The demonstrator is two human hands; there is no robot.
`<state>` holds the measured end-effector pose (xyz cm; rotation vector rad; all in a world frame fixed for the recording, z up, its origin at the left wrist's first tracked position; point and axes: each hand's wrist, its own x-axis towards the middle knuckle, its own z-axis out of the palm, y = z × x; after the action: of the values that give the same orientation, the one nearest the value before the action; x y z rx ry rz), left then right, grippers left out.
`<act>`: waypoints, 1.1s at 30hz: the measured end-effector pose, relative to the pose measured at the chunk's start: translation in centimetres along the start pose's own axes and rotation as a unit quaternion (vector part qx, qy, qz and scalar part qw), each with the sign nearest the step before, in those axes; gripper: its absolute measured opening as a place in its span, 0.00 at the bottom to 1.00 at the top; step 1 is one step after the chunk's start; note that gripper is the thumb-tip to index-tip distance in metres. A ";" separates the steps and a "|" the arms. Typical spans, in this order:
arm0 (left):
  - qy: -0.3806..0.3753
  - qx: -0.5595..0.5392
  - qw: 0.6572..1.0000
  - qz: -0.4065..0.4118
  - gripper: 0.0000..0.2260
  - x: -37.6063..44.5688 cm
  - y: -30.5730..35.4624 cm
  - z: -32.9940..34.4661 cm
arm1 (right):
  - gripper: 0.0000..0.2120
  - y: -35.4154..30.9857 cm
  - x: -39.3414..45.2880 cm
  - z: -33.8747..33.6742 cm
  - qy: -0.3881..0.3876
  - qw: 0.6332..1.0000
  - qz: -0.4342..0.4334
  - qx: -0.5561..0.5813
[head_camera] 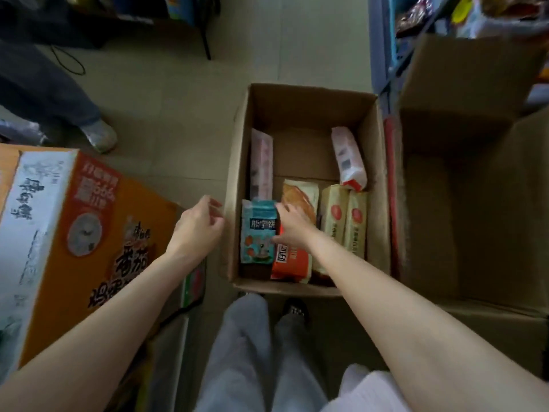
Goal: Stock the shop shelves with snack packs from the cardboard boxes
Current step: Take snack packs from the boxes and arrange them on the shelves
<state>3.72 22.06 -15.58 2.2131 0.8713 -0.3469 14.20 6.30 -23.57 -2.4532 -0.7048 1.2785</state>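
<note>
An open cardboard box (237, 179) stands on the floor in front of my feet, with several snack packs inside. My right hand (294, 226) reaches into it and pinches the right edge of a teal snack pack (258, 233) at the near left. Beside that lie an orange pack (289, 261), a bread pack (300, 197), two yellow packs (346, 221) and two pink packs (349, 159). My left hand (197, 226) hovers just outside the box's left wall, fingers loosely curled and holding nothing.
A large orange and white printed carton (68, 233) sits at the left. A bigger, open cardboard box (475, 188) stands to the right, against stocked shelves (416, 22). Another person's leg and shoe (98, 135) are at the upper left.
</note>
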 end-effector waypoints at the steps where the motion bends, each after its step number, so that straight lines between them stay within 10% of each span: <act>1: -0.007 -0.003 1.000 -0.006 0.10 0.9 -0.7 0.2 | 0.42 -0.1 1.8 0.6 -0.010 1.000 0.006 0.001; 14: -0.039 -0.053 0.998 -0.001 0.09 4.6 -2.2 0.3 | 0.20 -1.7 3.6 0.7 -0.021 0.980 0.016 -0.197; 26: -0.169 0.007 0.983 0.073 0.16 2.2 8.2 -2.2 | 0.04 -3.0 -7.6 -10.9 0.180 0.983 0.033 -0.031; 33: -0.114 0.072 0.988 0.079 0.12 2.7 0.5 -1.2 | 0.37 -0.1 -2.2 -2.7 0.058 0.995 0.075 -0.008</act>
<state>6.03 23.98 -15.79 2.3015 0.5584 -0.5887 15.32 5.11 -20.48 -2.6118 -0.5105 1.1722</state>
